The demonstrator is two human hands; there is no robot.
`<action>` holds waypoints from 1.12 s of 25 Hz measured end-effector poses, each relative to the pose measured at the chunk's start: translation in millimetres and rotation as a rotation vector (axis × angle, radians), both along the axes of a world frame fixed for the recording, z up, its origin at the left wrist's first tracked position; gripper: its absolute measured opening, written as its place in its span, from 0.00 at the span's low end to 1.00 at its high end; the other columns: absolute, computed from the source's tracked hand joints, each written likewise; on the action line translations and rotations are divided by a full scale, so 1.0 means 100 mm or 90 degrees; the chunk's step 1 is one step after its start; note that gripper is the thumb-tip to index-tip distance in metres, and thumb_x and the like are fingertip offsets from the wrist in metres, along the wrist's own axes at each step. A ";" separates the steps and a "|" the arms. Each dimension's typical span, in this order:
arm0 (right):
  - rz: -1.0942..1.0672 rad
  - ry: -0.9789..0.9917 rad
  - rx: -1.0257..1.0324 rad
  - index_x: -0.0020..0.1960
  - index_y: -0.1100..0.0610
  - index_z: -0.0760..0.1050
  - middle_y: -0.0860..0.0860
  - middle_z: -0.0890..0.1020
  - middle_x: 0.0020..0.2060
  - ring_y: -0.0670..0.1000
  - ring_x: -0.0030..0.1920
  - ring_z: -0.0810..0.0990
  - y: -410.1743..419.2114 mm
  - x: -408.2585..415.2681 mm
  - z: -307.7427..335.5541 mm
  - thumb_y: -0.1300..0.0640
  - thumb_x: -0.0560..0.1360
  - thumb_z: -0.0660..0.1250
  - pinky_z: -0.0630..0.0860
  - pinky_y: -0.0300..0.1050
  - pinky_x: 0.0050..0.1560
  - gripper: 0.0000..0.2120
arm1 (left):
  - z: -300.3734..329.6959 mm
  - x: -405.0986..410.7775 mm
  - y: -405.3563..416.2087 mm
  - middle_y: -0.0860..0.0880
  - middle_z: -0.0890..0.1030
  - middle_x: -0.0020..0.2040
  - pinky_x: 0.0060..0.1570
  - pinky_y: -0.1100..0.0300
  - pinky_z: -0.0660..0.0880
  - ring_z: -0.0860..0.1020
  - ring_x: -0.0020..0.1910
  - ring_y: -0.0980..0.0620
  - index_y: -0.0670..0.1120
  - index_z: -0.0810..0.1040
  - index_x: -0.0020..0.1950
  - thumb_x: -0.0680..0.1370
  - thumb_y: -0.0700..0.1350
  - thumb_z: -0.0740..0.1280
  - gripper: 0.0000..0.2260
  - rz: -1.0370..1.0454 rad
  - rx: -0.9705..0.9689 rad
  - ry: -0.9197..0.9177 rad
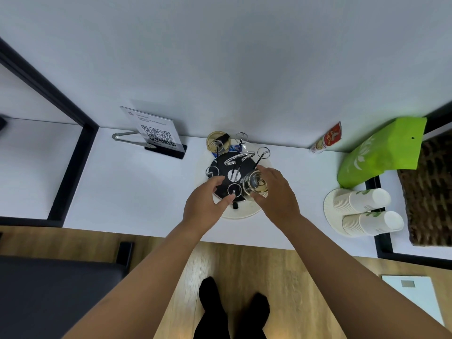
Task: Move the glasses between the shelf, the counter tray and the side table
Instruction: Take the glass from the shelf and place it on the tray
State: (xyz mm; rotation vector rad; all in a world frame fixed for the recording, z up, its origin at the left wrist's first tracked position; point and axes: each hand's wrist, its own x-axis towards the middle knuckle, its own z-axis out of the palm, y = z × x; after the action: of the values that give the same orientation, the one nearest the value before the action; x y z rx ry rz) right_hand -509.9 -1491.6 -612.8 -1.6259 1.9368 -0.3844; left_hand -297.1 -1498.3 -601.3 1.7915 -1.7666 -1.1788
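Both hands reach over the round rack point(236, 172) on the table point(137, 189). Right hand point(274, 192) holds a tipped glass point(254, 185) beside a peg; left hand point(208, 199), empty and loosely open, pinches the nearest ring.

White counter point(122, 187) spans mid-frame against the wall. On it, left to right: metal tongs point(127, 139) and a QR-code sign stand point(160, 133) at upper left; a round white tray point(241, 212) at centre, bearing a black glass rack; a small tube point(326, 140); a green bag point(381, 152); a paper plate point(329, 206) with stacked paper cups at right.
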 end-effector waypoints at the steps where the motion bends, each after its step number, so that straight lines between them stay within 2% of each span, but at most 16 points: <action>1: -0.002 -0.001 0.003 0.79 0.50 0.66 0.51 0.72 0.73 0.56 0.70 0.73 -0.01 -0.01 0.00 0.55 0.75 0.75 0.73 0.51 0.65 0.36 | 0.01 0.00 -0.01 0.56 0.80 0.67 0.64 0.55 0.75 0.78 0.67 0.55 0.54 0.74 0.72 0.77 0.55 0.75 0.25 -0.001 0.002 0.001; 5: -0.004 -0.007 0.000 0.79 0.50 0.66 0.51 0.73 0.72 0.56 0.69 0.73 -0.01 -0.05 -0.01 0.55 0.75 0.75 0.74 0.51 0.65 0.35 | 0.02 0.01 -0.03 0.56 0.80 0.68 0.63 0.58 0.73 0.78 0.67 0.55 0.54 0.73 0.73 0.77 0.54 0.75 0.26 -0.008 0.008 0.003; 13: -0.004 -0.007 -0.009 0.78 0.51 0.67 0.52 0.74 0.70 0.57 0.69 0.74 -0.03 -0.09 0.01 0.55 0.75 0.75 0.75 0.53 0.65 0.34 | 0.03 0.02 0.00 0.56 0.80 0.68 0.64 0.56 0.75 0.78 0.66 0.55 0.55 0.72 0.74 0.77 0.53 0.75 0.26 -0.013 0.008 -0.001; 17: 0.003 0.000 -0.009 0.79 0.50 0.67 0.51 0.74 0.71 0.57 0.69 0.73 -0.03 -0.09 0.02 0.55 0.73 0.76 0.75 0.54 0.64 0.37 | 0.03 0.03 0.00 0.56 0.80 0.68 0.65 0.54 0.75 0.78 0.65 0.55 0.55 0.72 0.74 0.77 0.53 0.76 0.27 -0.008 0.015 0.000; 23: -0.008 0.006 0.003 0.81 0.47 0.63 0.52 0.67 0.77 0.56 0.77 0.65 0.01 -0.07 0.08 0.53 0.74 0.77 0.72 0.54 0.68 0.40 | 0.03 0.06 0.02 0.56 0.81 0.66 0.64 0.55 0.75 0.78 0.63 0.56 0.55 0.73 0.74 0.77 0.54 0.75 0.26 -0.012 0.026 0.000; 26: -0.009 0.020 -0.007 0.81 0.47 0.62 0.53 0.65 0.79 0.55 0.80 0.59 0.05 -0.04 0.16 0.56 0.74 0.76 0.72 0.56 0.70 0.40 | 0.07 0.12 0.02 0.57 0.83 0.60 0.63 0.51 0.78 0.79 0.60 0.58 0.54 0.76 0.71 0.79 0.53 0.73 0.21 0.007 -0.004 -0.005; 28: -0.003 0.025 -0.029 0.81 0.48 0.63 0.55 0.66 0.78 0.56 0.80 0.59 0.08 0.00 0.23 0.57 0.73 0.75 0.73 0.59 0.70 0.40 | 0.13 0.17 0.01 0.57 0.84 0.58 0.62 0.51 0.78 0.80 0.59 0.59 0.53 0.78 0.69 0.79 0.53 0.72 0.19 0.018 -0.029 -0.008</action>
State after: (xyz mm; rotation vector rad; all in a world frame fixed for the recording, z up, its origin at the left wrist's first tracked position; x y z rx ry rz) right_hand -509.4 -1483.2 -589.6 -1.6702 1.9738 -0.4050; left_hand -279.7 -1497.1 -588.1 1.7948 -1.7556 -1.1097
